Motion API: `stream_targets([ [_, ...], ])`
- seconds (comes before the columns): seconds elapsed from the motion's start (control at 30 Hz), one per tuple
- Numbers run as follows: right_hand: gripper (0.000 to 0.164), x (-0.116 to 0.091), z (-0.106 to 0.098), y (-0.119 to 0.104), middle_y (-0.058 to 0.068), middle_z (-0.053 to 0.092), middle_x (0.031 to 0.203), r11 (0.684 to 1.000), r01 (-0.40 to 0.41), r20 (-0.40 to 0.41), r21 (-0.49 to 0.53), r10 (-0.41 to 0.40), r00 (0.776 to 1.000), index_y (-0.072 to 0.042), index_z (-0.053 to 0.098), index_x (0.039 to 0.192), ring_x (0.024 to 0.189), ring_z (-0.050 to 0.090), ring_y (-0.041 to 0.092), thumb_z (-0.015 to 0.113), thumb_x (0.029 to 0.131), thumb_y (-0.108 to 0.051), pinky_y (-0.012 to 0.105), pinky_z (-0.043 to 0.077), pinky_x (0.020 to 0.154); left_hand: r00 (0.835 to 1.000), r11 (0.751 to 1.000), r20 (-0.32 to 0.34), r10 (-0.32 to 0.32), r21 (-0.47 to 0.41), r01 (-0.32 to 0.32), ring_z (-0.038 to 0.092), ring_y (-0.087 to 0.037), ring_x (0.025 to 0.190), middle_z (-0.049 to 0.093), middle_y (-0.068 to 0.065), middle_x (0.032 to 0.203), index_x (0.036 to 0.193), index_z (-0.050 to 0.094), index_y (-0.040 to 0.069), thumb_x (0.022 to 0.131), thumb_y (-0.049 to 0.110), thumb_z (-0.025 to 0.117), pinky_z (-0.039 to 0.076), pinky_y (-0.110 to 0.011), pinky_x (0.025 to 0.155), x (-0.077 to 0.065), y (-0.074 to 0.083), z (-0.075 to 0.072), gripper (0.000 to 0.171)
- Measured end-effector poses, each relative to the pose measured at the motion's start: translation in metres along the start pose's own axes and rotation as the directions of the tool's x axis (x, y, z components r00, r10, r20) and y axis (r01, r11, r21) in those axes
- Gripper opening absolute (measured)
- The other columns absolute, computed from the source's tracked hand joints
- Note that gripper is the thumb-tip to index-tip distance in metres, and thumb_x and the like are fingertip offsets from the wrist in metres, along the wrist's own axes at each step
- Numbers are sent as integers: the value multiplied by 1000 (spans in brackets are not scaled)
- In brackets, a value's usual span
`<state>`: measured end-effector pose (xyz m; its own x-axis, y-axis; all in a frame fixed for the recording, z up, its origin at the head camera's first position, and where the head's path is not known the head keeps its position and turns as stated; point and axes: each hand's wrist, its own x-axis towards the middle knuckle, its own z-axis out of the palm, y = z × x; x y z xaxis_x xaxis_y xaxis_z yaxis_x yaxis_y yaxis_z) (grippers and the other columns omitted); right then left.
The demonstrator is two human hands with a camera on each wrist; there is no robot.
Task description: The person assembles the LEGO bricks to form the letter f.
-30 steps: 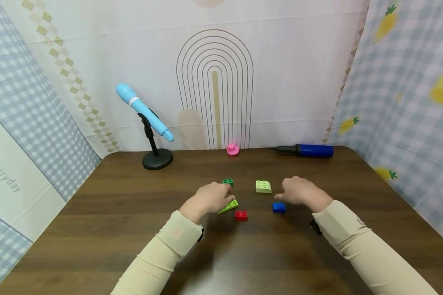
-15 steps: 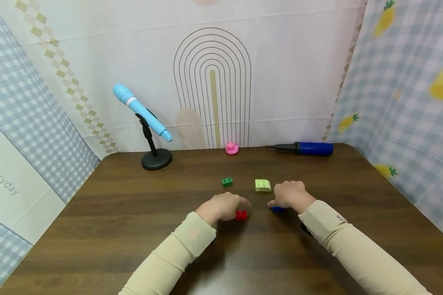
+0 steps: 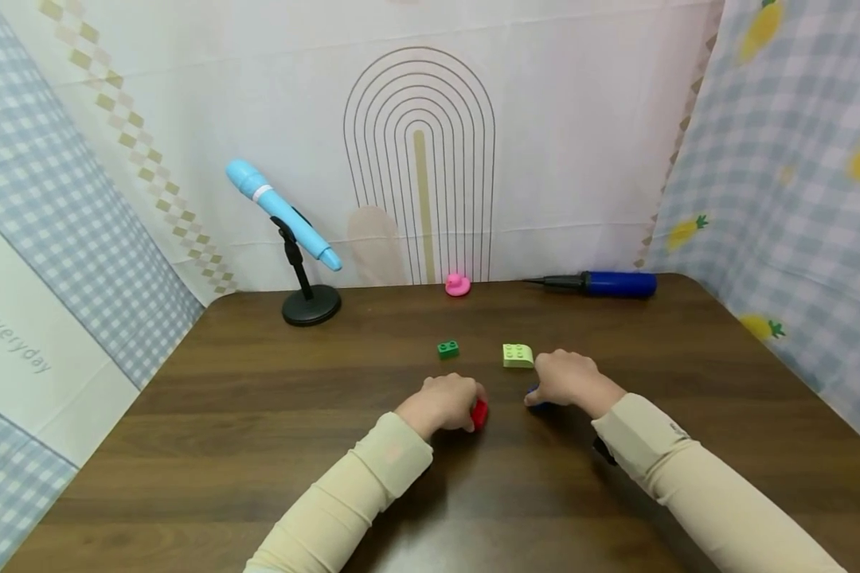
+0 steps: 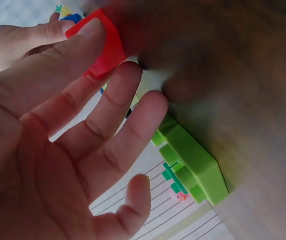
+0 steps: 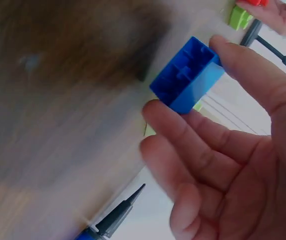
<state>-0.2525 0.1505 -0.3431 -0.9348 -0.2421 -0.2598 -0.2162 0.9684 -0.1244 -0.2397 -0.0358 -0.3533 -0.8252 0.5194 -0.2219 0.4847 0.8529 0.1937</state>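
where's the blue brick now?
In the head view, the blue brick is right of centre, pinched in the right hand and mostly hidden by it, on the near side of the pale green brick.

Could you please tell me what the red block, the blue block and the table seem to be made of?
The red block looks like hard plastic: even colour, smooth faces. The blue block also looks like moulded plastic, with a hollow, ribbed underside and slightly shiny side. The table shows dark wood grain with a slight gloss; it could be wood or a printed laminate.
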Motion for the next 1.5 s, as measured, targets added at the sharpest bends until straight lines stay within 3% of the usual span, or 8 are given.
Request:
stream_targets([
  [0.17, 30, -5, 0, -6, 0, 51, 65, 996, 49, -46, 68, -46, 998, -10, 59, 77, 58, 46, 15, 69, 71, -38, 31, 37, 49, 1000, 1000, -5, -22, 3, 22, 50, -13, 72, 52, 8, 68, 85, 62, 20, 66, 26, 76, 34, -38, 67, -1, 2, 1, 25],
  [0.53, 37, -14, -12, -21, -4, 54, 73, 976, 160, -132, 148, -141, 981, -11, 58, 92, 64, 50, 12, 72, 68, -36, 31, 40, 53, 999, 999, 14, -40, 27, 40, 51, -14, 72, 54, 8, 72, 94, 62, 19, 62, 33, 78, 33, -39, 67, -6, 9, -2, 38],
  [0.87, 31, -23, -5, -32, -7, 52, 70, 951, 249, -145, 184, -224, 964, -16, 54, 81, 63, 47, 12, 75, 65, -32, 31, 38, 53, 1000, 1000, 10, -26, 4, 26, 50, -13, 69, 53, 10, 68, 92, 63, 19, 63, 33, 77, 32, -39, 67, -10, 8, -4, 35],
  [1.13, 31, -19, -6, -41, -6, 56, 73, 948, 261, -166, 182, -232, 958, -18, 57, 80, 66, 49, 10, 76, 63, -35, 31, 39, 55, 999, 999, -8, -34, 25, 35, 49, -13, 65, 51, 10, 63, 76, 57, 19, 63, 36, 77, 33, -41, 67, -6, 8, -11, 29],
  [1.5, 33, -17, 0, -47, -9, 54, 72, 952, 247, -169, 178, -218, 961, -18, 57, 82, 62, 48, 11, 76, 63, -36, 30, 39, 53, 998, 998, -1, -60, -20, 60, 49, -13, 64, 52, 7, 65, 81, 60, 18, 62, 33, 78, 34, -42, 69, -6, 9, -12, 30],
])
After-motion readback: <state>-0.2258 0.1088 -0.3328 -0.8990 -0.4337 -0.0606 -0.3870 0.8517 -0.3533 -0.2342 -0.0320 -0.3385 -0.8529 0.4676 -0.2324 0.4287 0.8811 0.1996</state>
